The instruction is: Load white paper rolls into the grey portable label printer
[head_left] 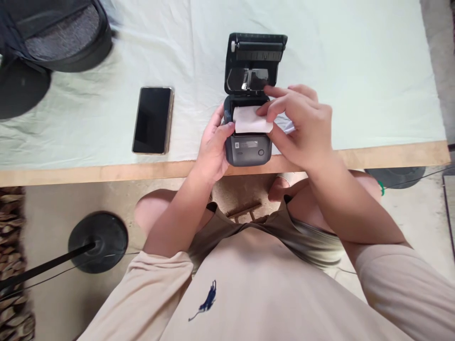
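A small dark grey label printer (249, 154) sits at the table's front edge with its hinged lid (254, 61) raised. My left hand (215, 147) grips the printer's left side, thumb at the rim of the open compartment. In that compartment lies a white paper roll (249, 121). My right hand (302, 121) is at the roll's right side, its thumb and a finger closed on the paper, while another finger reaches up near the lid. Part of the roll is hidden behind those fingers.
A smartphone (152, 121) with a dark screen lies left of the printer on the pale cloth (355, 71). At the far left is a black bag (67, 38). The table's wooden edge (88, 173) runs above my knees. A round black stand base (97, 241) is on the floor.
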`<state>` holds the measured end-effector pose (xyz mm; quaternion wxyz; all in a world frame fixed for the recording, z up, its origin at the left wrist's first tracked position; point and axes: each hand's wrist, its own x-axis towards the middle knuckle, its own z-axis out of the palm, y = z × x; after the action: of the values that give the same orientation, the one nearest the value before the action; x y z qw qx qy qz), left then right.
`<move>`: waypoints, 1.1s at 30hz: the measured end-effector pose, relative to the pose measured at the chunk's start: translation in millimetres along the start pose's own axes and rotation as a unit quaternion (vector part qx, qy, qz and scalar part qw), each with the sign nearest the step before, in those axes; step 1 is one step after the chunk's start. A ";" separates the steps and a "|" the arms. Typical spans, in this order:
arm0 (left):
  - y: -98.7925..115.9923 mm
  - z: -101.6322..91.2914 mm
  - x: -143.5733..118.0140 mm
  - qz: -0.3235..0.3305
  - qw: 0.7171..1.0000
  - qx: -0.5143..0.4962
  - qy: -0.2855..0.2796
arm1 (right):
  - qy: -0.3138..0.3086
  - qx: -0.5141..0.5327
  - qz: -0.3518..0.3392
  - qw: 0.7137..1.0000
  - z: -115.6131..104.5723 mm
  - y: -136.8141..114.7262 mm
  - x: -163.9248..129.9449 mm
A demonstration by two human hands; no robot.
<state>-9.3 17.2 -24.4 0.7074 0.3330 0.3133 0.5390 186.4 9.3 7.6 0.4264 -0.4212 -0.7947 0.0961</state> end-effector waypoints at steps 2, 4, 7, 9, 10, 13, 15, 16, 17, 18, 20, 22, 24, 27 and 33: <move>2.5 3.0 -1.4 -0.010 1.000 -0.004 0.007 | 0.009 0.029 -0.013 0.999 0.4 1.1 -1.0; 4.0 5.4 -2.7 -0.010 1.000 -0.008 0.016 | 0.004 0.029 -0.022 0.999 0.7 2.2 -1.0; 3.9 7.0 -4.1 -0.002 1.000 0.003 0.019 | -0.028 -0.027 -0.034 0.999 -2.8 -0.5 1.4; 2.4 6.3 -4.7 -0.001 1.000 0.016 0.015 | -0.047 -0.052 -0.026 0.997 -6.5 -4.7 4.0; 1.3 5.4 -4.9 -0.001 1.000 0.024 0.013 | -0.056 -0.058 -0.016 0.997 -8.0 -7.1 5.3; -2.2 1.8 -4.6 0.014 0.999 0.049 0.003 | -0.084 -0.063 0.027 0.994 -10.7 -14.1 9.3; -3.9 -0.3 -4.0 0.016 0.999 0.046 0.002 | -0.076 -0.045 0.040 0.995 -11.7 -18.3 11.6; -4.5 -1.1 -3.7 0.012 0.999 0.036 0.002 | -0.068 -0.036 0.043 0.996 -12.3 -20.1 12.5; -4.9 -1.5 -3.5 0.007 1.000 0.025 0.002 | -0.054 -0.029 0.046 0.997 -13.0 -21.5 13.1; -5.2 -1.8 -3.4 0.002 1.000 0.016 0.001 | -0.042 -0.027 0.052 0.997 -13.6 -22.4 13.5; -5.7 -1.9 -3.5 -0.004 1.000 0.013 0.000 | -0.045 -0.036 0.066 0.996 -14.2 -21.9 13.2; -5.8 -1.1 -3.8 -0.011 1.000 0.014 -0.001 | -0.069 -0.043 0.074 0.994 -13.1 -18.3 11.7; -5.0 0.6 -4.2 -0.019 1.000 0.012 0.000 | -0.088 -0.039 0.064 0.993 -10.7 -13.3 9.2; -1.0 3.6 -4.5 -0.024 0.999 0.010 0.024 | -0.061 -0.024 0.009 0.998 -7.9 -8.7 4.2; 3.6 -1.8 -3.4 -0.051 0.998 0.039 -0.012 | -0.096 -0.029 -0.045 0.994 -11.7 -15.4 -4.6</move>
<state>-13.5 14.8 -22.3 0.7245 0.3501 0.3420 0.4854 187.5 -6.2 20.0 0.3395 -0.3863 -0.8525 0.0934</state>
